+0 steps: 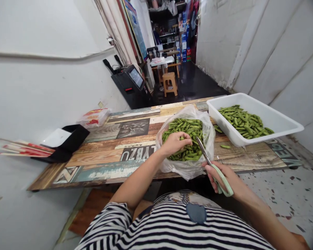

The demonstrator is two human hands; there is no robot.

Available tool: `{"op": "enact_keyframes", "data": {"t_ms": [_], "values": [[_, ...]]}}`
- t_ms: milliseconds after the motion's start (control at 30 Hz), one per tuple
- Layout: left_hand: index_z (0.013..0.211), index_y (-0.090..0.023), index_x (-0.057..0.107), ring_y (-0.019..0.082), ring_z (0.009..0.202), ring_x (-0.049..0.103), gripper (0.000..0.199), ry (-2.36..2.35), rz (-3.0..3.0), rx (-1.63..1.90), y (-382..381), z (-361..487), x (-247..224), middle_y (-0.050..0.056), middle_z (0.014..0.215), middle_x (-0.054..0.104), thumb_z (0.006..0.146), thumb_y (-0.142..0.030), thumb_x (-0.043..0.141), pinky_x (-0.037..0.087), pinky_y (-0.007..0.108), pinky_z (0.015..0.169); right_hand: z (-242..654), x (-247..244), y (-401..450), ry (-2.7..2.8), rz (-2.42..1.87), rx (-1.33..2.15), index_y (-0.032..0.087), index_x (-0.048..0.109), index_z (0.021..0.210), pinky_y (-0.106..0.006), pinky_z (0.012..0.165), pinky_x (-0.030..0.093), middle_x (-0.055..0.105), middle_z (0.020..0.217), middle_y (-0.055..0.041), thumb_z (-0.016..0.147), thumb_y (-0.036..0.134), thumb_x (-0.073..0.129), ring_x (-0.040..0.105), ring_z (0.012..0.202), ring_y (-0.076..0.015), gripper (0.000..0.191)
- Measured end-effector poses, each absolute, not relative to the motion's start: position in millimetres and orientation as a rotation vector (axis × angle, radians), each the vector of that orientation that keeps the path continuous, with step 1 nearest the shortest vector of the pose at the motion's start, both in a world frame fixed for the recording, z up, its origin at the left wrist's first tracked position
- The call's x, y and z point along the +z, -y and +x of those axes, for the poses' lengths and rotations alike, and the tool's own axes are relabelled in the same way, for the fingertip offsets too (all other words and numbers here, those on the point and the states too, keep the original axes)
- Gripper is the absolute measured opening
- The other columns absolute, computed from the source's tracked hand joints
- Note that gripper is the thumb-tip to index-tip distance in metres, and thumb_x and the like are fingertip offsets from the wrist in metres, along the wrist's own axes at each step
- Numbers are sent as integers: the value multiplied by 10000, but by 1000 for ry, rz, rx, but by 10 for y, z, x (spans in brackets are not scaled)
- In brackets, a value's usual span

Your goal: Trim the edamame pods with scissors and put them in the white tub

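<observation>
My left hand (176,143) is over a clear plastic bag (208,130) full of green edamame pods (190,125). Its fingers are pinched together, and a bit of green pod shows between them, mostly hidden. In my right hand (225,172) is a pair of scissors (222,178) with pale green handles. The metal blades point up and left over the right part of the bag, near my left fingertips. To the right of the bag, a white plastic tub (279,118) holds more pods, heaped on its left side.
A single loose pod (225,146) lies on the patchwork-patterned table (99,152) beside the tub. At the table's left are a black holder (67,146) with chopsticks (28,148) and a red-and-clear plastic packet (94,117). Beyond stand a black touchscreen machine (131,85) and a stool (170,84).
</observation>
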State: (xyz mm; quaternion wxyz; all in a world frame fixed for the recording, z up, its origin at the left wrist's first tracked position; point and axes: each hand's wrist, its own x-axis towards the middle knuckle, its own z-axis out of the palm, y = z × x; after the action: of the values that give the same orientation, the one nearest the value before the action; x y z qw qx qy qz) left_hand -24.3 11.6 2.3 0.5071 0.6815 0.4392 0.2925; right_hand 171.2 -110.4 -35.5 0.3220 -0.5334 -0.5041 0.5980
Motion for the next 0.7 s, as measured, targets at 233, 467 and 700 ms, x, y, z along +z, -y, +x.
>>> {"op": "enact_keyframes", "data": {"t_ms": [233, 467, 700], "values": [[786, -140, 596, 42, 419, 371, 378, -1116, 1299, 811, 5, -258, -56, -59, 507, 492, 609, -434, 754, 224, 181, 425, 1685, -240, 1098, 1587, -1412, 1507, 171, 566, 1073, -206, 419, 402, 493, 536, 58, 874, 562, 477, 499, 440, -110, 448], [738, -156, 668, 114, 720, 551, 221, -1351, 1773, 919, 94, -223, 32, -9, 737, 644, 637, -341, 734, 395, 231, 680, 1656, -150, 1079, 1690, -1507, 1382, 180, 584, 1063, -215, 432, 392, 509, 488, 52, 882, 575, 450, 516, 433, -129, 455], [697, -151, 645, 121, 690, 527, 255, -1377, 1699, 941, 130, -152, 36, -21, 686, 617, 604, -358, 762, 386, 238, 684, 1661, -153, 1049, 1751, -1500, 1324, 198, 582, 1010, -209, 448, 398, 509, 508, 50, 892, 580, 432, 511, 455, -125, 427]]}}
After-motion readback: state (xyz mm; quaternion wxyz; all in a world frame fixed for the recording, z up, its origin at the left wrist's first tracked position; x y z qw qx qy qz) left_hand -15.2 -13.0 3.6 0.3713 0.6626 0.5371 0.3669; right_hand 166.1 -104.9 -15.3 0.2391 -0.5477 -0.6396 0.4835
